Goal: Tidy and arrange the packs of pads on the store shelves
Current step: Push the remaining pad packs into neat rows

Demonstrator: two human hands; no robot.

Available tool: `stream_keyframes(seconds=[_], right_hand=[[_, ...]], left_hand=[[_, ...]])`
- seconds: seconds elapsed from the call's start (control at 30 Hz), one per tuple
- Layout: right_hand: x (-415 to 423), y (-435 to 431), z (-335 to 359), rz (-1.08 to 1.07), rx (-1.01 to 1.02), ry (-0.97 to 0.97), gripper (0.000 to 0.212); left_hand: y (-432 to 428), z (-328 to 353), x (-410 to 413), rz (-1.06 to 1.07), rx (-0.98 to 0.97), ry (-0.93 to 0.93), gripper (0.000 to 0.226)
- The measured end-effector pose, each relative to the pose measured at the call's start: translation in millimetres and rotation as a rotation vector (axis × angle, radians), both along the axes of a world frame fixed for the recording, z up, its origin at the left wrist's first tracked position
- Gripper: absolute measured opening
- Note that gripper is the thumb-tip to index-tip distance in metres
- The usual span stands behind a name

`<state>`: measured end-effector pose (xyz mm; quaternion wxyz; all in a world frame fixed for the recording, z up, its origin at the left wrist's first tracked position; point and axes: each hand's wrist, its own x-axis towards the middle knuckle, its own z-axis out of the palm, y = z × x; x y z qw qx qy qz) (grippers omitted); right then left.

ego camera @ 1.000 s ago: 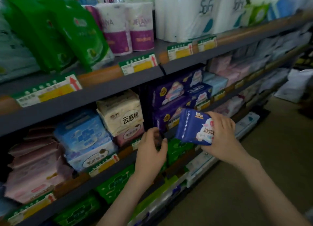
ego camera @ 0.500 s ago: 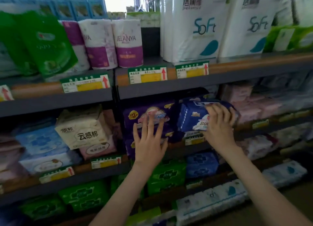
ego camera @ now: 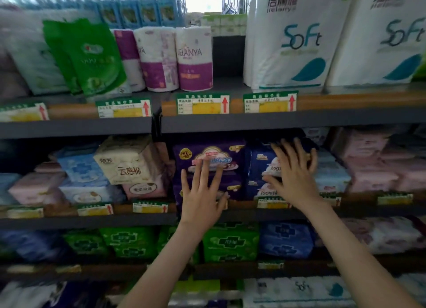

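Low centre, the left hand (ego camera: 202,197) is spread flat at the purple pack (ego camera: 207,157), fingers straight, gripping nothing. Right of it, the right hand (ego camera: 295,176), which carried the dark blue pack (ego camera: 260,167) a second ago, now presses it open-palmed into the middle-shelf stack, so that pack looks placed; "100%" shows on it. Upper frame: "JELANYA" rolls (ego camera: 194,58) and "Soft" bales (ego camera: 292,40).

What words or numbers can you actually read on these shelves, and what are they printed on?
"SoFt": big white paper pack, top shelf.
"ELANYA": purple-and-white roll.
"云感棉": cream pack.
"100%": dark blue pad pack under the right hand.
Price tags and purple pad pack: too blurred to read.
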<state>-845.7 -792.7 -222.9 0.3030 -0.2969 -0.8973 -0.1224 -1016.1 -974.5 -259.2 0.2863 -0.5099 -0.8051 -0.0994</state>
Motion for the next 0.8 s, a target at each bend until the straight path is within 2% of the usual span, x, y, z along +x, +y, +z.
stream_keyframes(seconds=[0.07,0.27,0.33,0.43,0.5,0.57,0.67,0.8], right_hand=[[-3,-18,-3,0.035,0.013,0.064,0.080],[-52,-104,-8,0.276,0.107,0.201,0.064],[-78,-127,-7,0.330,0.084,0.209,0.066],[-114,-156,-2,0.391,0.038,0.180,0.068],[-136,-174,3,0.432,0.006,0.166,0.068],[-154,-189,6,0.464,-0.033,0.171,0.073],[-174,-201,10,0.467,-0.166,0.169,0.092],[-186,-208,14,0.456,-0.285,0.041,0.103]], left_hand=[[-9,6,-3,0.009,0.056,0.009,0.066],[-58,20,-42,0.113,0.222,0.047,0.066],[-79,23,-67,0.189,0.230,0.067,0.068],[-105,30,-105,0.267,0.157,0.071,0.085],[-116,34,-122,0.246,0.116,0.071,0.096],[-122,40,-129,0.184,0.150,0.088,0.091],[-133,44,-130,0.052,0.224,0.104,0.080],[-150,33,-134,-0.097,0.270,0.169,0.074]])
